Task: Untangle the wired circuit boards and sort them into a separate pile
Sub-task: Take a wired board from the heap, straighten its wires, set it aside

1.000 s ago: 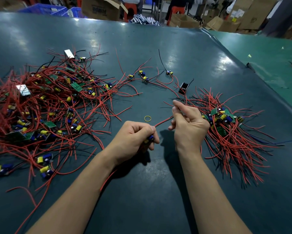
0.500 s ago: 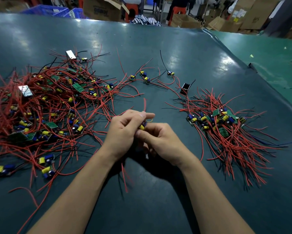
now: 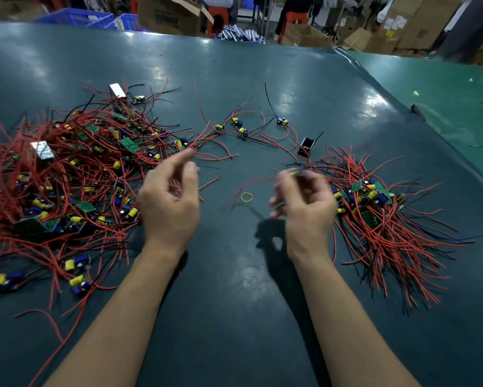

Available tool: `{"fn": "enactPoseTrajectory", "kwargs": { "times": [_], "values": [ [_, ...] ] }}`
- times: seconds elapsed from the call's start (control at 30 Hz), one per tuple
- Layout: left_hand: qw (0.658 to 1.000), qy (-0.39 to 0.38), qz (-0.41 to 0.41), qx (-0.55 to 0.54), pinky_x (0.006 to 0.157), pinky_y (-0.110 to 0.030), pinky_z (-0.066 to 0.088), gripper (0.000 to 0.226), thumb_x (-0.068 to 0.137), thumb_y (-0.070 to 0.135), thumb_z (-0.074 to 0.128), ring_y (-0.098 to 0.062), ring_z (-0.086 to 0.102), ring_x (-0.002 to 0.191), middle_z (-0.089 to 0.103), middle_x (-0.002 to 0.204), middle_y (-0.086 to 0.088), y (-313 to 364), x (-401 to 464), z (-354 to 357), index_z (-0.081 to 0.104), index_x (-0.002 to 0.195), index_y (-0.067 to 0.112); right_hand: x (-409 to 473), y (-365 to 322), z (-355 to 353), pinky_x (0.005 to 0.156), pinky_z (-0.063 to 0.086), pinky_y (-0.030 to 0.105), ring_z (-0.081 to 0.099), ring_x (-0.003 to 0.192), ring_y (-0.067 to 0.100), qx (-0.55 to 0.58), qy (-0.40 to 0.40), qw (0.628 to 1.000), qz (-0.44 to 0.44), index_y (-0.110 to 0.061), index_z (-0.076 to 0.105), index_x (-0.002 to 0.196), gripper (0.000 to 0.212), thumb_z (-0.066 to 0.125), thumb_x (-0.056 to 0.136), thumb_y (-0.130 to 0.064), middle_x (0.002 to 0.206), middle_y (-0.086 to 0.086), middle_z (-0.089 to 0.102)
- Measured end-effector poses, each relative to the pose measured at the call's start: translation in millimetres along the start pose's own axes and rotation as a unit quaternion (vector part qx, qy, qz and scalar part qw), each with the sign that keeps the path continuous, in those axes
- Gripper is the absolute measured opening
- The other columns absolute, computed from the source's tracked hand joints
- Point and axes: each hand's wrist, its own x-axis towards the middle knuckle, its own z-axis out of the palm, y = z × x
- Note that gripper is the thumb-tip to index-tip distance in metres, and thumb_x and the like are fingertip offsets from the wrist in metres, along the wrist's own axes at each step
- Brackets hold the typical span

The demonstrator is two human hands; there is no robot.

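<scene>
A freed circuit board (image 3: 297,172) with a trailing red wire (image 3: 255,182) appears to be pinched at the fingertips of the right hand (image 3: 305,208), though blur makes the grip hard to confirm. It is held just above the table (image 3: 234,303), beside the sorted pile (image 3: 379,208) on the right. The left hand (image 3: 170,202) is seen empty, its fingers loosely curled and apart, at the edge of the tangled heap (image 3: 67,177). The placing step is judged to be in hand. Next, the board should be dropped onto the sorted pile, its wire kept clear of the yellow rubber band (image 3: 246,196), and another board worked loose from the heap.
</scene>
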Motion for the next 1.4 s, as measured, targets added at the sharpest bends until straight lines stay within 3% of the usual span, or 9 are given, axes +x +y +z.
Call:
{"fn": "enactPoseTrajectory", "kwargs": {
  "times": [0.1, 0.2, 0.3, 0.43, 0.6, 1.03, 1.17, 1.3, 1.4],
  "values": [
    [0.997, 0.06, -0.012, 0.049, 0.083, -0.049, 0.051, 0.028, 0.092, 0.026, 0.054, -0.025, 0.061, 0.093, 0.064, 0.093, 0.006, -8, 7, -6, 0.067, 0.115, 0.018, 10, -3, -8, 0.043, 0.05, 0.021, 0.072, 0.064, 0.018, 0.182, 0.161, 0.968, 0.063, -0.006, 0.054, 0.11, 0.021, 0.065, 0.093, -0.005, 0.094, 0.004, 0.073],
    [0.99, 0.058, 0.048, 0.119, 0.087, -0.041, 0.047, 0.024, 0.091, 0.019, 0.057, -0.026, 0.055, 0.094, 0.063, 0.092, 0.004, -8, 4, -5, 0.069, 0.111, 0.013, 10, 0, -12, 0.048, 0.052, 0.021, 0.074, 0.069, 0.021, 0.251, 0.188, 0.932, 0.18, 0.0, 0.054, 0.12, 0.026, 0.059, 0.097, -0.011, 0.12, 0.015, 0.067],
    [0.969, 0.04, 0.063, 0.236, 0.093, -0.042, 0.038, 0.026, 0.089, 0.023, 0.057, -0.032, 0.052, 0.103, 0.066, 0.105, -0.007, -10, 4, -5, 0.069, 0.11, 0.014, 10, 3, -12, 0.046, 0.05, 0.021, 0.072, 0.063, 0.019, 0.203, 0.173, 0.947, 0.182, -0.004, 0.056, 0.12, 0.023, 0.055, 0.098, -0.013, 0.112, 0.01, 0.068],
    [0.92, 0.007, -0.043, 0.389, 0.098, -0.046, 0.032, 0.04, 0.087, 0.034, 0.059, -0.034, 0.041, 0.123, 0.057, 0.129, -0.009, -21, 13, -15, 0.062, 0.122, 0.015, 11, 2, -11, 0.041, 0.043, 0.019, 0.064, 0.052, 0.013, 0.142, 0.156, 0.961, 0.18, -0.012, 0.061, 0.098, 0.011, 0.053, 0.096, -0.006, 0.097, 0.006, 0.064],
    [0.895, -0.052, -0.069, 0.438, 0.098, -0.045, 0.028, 0.034, 0.092, 0.037, 0.056, -0.031, 0.041, 0.12, 0.065, 0.119, -0.008, -28, 16, -19, 0.067, 0.116, 0.016, 9, 2, -8, 0.038, 0.037, 0.02, 0.053, 0.045, 0.012, 0.082, 0.078, 0.978, 0.174, -0.012, 0.065, 0.09, 0.017, 0.052, 0.097, -0.004, 0.075, 0.002, 0.067],
    [0.946, 0.103, 0.044, 0.305, 0.08, -0.044, 0.041, 0.017, 0.096, 0.025, 0.06, -0.035, 0.056, 0.091, 0.067, 0.095, -0.011, -22, 16, -22, 0.07, 0.097, 0.012, -1, 7, -1, 0.04, 0.038, 0.02, 0.05, 0.045, 0.01, -0.059, -0.029, 0.992, 0.109, -0.011, 0.067, 0.091, 0.016, 0.054, 0.096, -0.004, 0.068, -0.003, 0.067],
    [0.959, 0.131, 0.172, 0.181, 0.072, -0.031, 0.046, 0.013, 0.098, 0.011, 0.058, -0.027, 0.058, 0.08, 0.063, 0.091, -0.014, -11, 15, -21, 0.065, 0.097, 0.0, 0, 10, -1, 0.04, 0.039, 0.022, 0.052, 0.048, 0.008, -0.092, -0.069, 0.989, 0.095, -0.017, 0.067, 0.091, 0.016, 0.057, 0.095, -0.006, 0.072, -0.003, 0.068],
    [0.938, 0.025, 0.335, 0.083, 0.089, -0.032, 0.05, 0.01, 0.092, 0.002, 0.063, -0.024, 0.063, 0.094, 0.068, 0.098, -0.013, 6, -8, -5, 0.068, 0.1, -0.002, -12, 11, 4, 0.045, 0.046, 0.021, 0.06, 0.056, 0.011, -0.15, -0.263, 0.95, 0.072, -0.015, 0.063, 0.117, 0.031, 0.066, 0.089, 0.0, 0.087, -0.003, 0.065],
    [0.91, -0.13, 0.392, 0.034, 0.089, -0.04, 0.051, 0.016, 0.09, 0.005, 0.062, -0.031, 0.065, 0.095, 0.069, 0.105, -0.014, 15, -28, 15, 0.069, 0.104, 0.002, -12, 6, 9, 0.073, 0.053, 0.016, 0.066, 0.083, 0.002, -0.153, -0.311, 0.937, 0.051, 0.003, 0.055, 0.127, 0.041, 0.056, 0.088, 0.015, 0.103, -0.003, 0.065]
  ]
}}
